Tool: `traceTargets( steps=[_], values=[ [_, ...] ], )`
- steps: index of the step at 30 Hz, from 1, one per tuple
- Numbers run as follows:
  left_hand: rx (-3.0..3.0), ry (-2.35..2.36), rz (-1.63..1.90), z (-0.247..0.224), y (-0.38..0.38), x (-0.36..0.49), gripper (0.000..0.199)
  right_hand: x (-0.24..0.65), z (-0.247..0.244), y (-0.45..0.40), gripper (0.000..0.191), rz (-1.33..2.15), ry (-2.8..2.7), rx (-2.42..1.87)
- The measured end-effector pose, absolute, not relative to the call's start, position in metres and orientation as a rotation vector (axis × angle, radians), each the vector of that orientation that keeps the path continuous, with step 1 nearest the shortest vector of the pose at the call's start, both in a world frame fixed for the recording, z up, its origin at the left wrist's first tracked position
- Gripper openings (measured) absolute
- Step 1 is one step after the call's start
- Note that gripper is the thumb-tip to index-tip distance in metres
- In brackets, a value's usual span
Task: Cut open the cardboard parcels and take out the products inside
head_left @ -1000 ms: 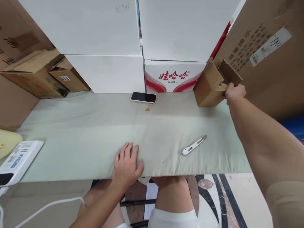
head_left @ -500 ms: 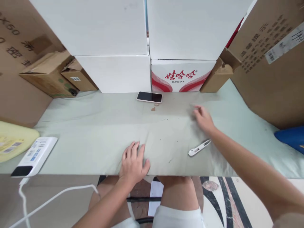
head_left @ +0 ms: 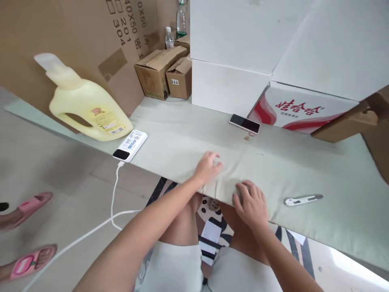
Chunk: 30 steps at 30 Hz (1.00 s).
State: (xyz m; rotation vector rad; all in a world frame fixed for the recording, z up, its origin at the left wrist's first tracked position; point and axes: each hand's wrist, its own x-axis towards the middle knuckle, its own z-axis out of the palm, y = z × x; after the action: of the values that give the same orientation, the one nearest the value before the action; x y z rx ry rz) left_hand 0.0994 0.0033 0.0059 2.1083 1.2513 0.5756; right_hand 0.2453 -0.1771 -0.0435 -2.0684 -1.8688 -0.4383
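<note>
My left hand [head_left: 209,167] is just above the pale green cloth near the front edge, fingers curved apart with nothing between them. To its right, my right hand [head_left: 251,202] rests on the cloth at the edge, fingers spread and empty. A white utility knife [head_left: 304,200] lies to the right of my right hand, not touched. Farther back, a phone [head_left: 244,123] lies face up, with a small brown scrap [head_left: 246,138] beside it. On the left, a white power bank [head_left: 130,146] with a cable plugged in lies at the cloth's edge.
A yellow jug [head_left: 91,107] stands at the left edge. Small cartons [head_left: 158,71] and white boxes [head_left: 225,87] line the back, with a red-and-white box [head_left: 300,109] at right. A white cable [head_left: 114,198] hangs down. Another person's feet in pink sandals [head_left: 33,261] show lower left.
The view has turned left, bringing the whole jug and the sandals into sight. My right hand has come back from beyond the knife to the front edge. My left hand has lifted off the cloth.
</note>
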Motion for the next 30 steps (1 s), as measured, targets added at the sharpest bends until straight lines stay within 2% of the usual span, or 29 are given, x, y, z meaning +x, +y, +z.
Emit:
traceTargets(
  steps=[8,10,14,16,20,25,30],
  values=[
    [1.996,1.753,0.875,0.074,0.255,0.069,0.019,0.239,-0.042,-0.172,0.028,-0.562,-1.986,-2.103],
    [2.07,1.814,0.96,0.086,0.294,0.066,0.03,0.24,-0.041,-0.17,0.027,-0.572,-1.997,-2.094],
    [2.146,1.906,1.069,0.097,0.345,0.071,0.068,0.245,-0.04,-0.163,0.025,-0.595,-2.07,-2.031],
    [2.199,1.992,1.047,0.095,0.362,0.079,0.077,0.249,-0.041,-0.16,0.024,-0.617,-2.101,-2.002],
    [2.301,2.013,1.054,0.089,0.379,0.097,0.078,0.254,-0.045,-0.157,0.024,-0.65,-2.105,-2.008],
    [2.05,2.083,1.009,0.091,0.37,0.103,0.092,0.248,-0.041,-0.155,0.023,-0.577,-2.04,-2.047],
    [1.898,2.171,0.996,0.103,0.316,0.091,0.076,0.237,-0.042,-0.158,0.026,-0.502,-1.871,-2.11]
  ],
)
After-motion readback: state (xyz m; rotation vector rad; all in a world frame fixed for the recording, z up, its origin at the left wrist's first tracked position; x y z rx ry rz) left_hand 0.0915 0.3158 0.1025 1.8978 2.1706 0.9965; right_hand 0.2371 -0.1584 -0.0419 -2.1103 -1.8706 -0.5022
